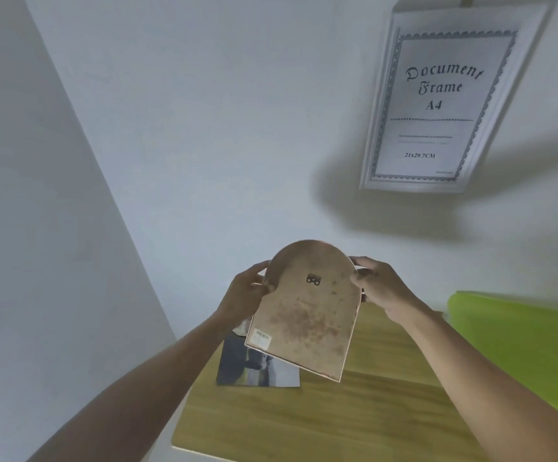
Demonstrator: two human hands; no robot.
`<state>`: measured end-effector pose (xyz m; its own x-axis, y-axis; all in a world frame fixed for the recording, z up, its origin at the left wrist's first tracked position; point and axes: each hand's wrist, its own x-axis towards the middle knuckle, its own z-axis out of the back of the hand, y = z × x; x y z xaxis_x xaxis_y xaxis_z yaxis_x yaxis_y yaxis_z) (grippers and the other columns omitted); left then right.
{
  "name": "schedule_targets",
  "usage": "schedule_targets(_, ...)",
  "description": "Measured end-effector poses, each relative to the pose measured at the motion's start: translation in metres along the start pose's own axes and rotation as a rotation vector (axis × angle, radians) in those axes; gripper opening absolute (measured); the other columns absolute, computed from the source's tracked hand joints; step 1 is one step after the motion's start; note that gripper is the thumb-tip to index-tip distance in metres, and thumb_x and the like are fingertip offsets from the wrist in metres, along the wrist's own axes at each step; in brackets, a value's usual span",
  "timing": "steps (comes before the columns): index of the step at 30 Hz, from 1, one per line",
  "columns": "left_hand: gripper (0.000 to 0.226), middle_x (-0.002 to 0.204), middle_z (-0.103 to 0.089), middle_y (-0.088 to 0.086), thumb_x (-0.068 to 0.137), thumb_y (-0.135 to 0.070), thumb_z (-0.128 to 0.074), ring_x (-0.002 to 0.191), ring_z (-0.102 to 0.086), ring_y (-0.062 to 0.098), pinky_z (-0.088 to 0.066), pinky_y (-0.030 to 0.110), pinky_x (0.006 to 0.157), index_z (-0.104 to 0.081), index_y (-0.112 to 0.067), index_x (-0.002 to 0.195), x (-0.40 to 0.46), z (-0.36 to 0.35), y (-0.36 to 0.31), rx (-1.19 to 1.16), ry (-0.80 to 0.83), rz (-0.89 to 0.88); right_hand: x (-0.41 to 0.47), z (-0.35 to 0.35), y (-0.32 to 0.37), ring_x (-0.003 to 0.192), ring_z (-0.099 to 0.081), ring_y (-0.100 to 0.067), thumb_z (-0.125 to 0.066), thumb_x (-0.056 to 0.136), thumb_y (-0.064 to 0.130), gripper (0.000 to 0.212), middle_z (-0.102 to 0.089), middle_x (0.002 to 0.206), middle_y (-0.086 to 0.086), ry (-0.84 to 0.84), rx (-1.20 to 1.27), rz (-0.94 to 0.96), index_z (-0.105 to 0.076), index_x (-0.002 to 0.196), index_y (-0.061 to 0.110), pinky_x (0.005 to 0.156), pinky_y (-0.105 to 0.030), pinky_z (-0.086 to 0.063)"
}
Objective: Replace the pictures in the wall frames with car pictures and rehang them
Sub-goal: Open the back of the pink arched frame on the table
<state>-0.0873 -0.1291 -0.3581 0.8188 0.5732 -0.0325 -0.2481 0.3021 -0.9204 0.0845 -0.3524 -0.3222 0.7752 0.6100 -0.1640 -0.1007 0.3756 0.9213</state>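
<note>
I hold an arched picture frame [307, 311] up in front of me, its stained brown back board facing me, with a small metal hanger near the top and a barcode sticker at its lower left corner. My left hand [249, 290] grips its left edge and my right hand [379, 283] grips its right edge. A white A4 document frame [437, 101] hangs tilted on the wall at the upper right, holding its printed sample sheet. A loose picture [257, 365] lies on the wooden table below the arched frame, partly hidden by it.
The light wooden table [354, 421] stands against the white wall. A bright green object [517, 345] sits at its right side. A wall corner runs down the left of the view.
</note>
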Motion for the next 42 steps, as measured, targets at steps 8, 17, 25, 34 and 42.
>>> schedule_targets(8,0.045,0.069,-0.072,0.000,0.082,0.003,-0.068,0.066,-0.070,0.012,-0.055,0.020,0.059,-0.071,-0.040,0.095,0.009,0.010,0.001,-0.136,0.012,-0.013,0.002,-0.036,0.008,0.086,-0.059,-0.015,-0.051,0.099,0.033,0.047,-0.046,0.127,0.005,-0.160,-0.695,0.290,-0.036,0.139,0.052,0.080,-0.036,-0.052)
schedule_targets(17,0.025,0.075,-0.069,-0.010,0.070,-0.019,-0.071,0.079,-0.069,0.018,-0.053,0.034,0.074,-0.072,-0.035,0.088,0.013,0.009,0.020,-0.007,0.002,0.042,0.015,-0.062,0.013,0.080,-0.064,-0.020,-0.054,0.094,0.025,0.046,-0.039,0.126,-0.005,-0.110,-0.619,0.081,-0.036,0.134,0.041,0.081,-0.040,-0.055)
schedule_targets(25,0.025,0.084,-0.061,-0.005,0.079,0.004,-0.069,0.078,-0.059,0.010,-0.047,0.009,0.062,-0.067,-0.011,0.099,0.003,0.006,0.045,-0.114,0.050,0.143,0.027,-0.070,0.022,0.107,-0.050,-0.022,-0.057,0.095,0.021,0.038,-0.037,0.134,-0.008,0.014,-0.596,-0.076,-0.049,0.133,0.019,0.087,-0.030,-0.040)
schedule_targets(34,0.021,0.101,-0.072,0.012,0.082,-0.001,-0.070,0.085,-0.068,0.020,-0.055,0.038,0.074,-0.066,-0.011,0.100,0.014,0.010,0.073,-0.284,0.080,0.326,0.016,-0.066,0.004,0.108,-0.061,-0.015,-0.073,0.084,0.036,0.055,-0.060,0.123,0.005,-0.055,-0.252,-0.165,-0.052,0.133,0.029,0.079,-0.029,-0.045)
schedule_targets(42,0.029,0.114,-0.067,0.007,0.083,-0.003,-0.073,0.090,-0.069,0.024,-0.057,0.039,0.077,-0.067,-0.014,0.109,0.030,-0.001,0.077,-0.426,0.035,0.410,-0.019,-0.063,-0.054,0.088,-0.075,-0.018,-0.076,0.083,0.008,0.038,-0.076,0.099,-0.003,-0.109,0.102,-0.292,-0.066,0.120,0.014,0.073,-0.034,-0.060)
